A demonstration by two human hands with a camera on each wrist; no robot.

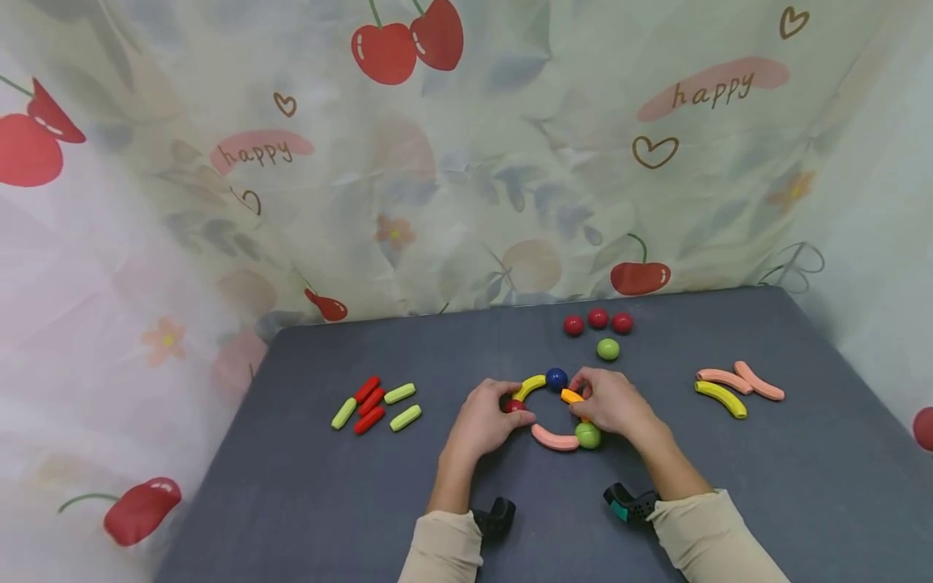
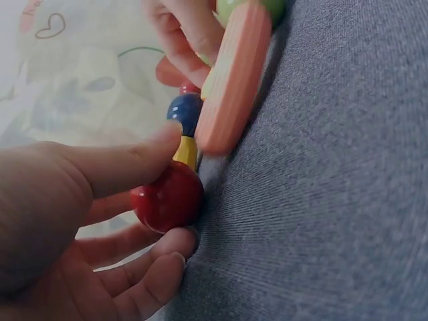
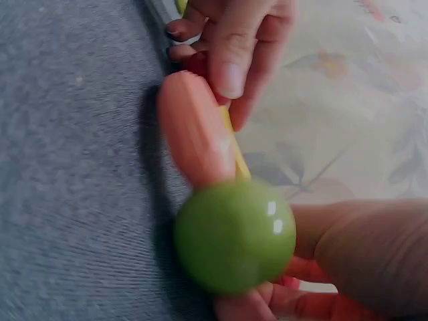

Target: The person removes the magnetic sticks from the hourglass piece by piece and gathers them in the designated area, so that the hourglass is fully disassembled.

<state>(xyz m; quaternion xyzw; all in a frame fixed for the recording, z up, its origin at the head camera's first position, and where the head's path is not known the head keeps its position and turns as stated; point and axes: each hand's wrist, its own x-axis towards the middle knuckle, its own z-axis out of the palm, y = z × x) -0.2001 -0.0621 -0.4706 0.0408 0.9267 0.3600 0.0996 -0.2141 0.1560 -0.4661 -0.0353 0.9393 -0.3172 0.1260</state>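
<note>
The ring [image 1: 555,440] of balls [image 1: 587,436] and curved sticks [image 1: 534,382] lies on the table [image 1: 306,494], the left hand [image 1: 483,417] pinching its red ball [image 2: 170,199] and the right hand [image 1: 612,401] pinching its orange stick [image 1: 571,396], and an uneven push from either could knock neighbouring pieces out of line.

The orange curved piece [image 1: 572,396] is partly hidden

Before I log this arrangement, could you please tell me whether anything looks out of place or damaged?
One thing stands out mildly: the nearest pink curved piece stops short of the red ball in the left hand, although its other end meets the green ball. Nothing looks spilled or damaged.
</note>
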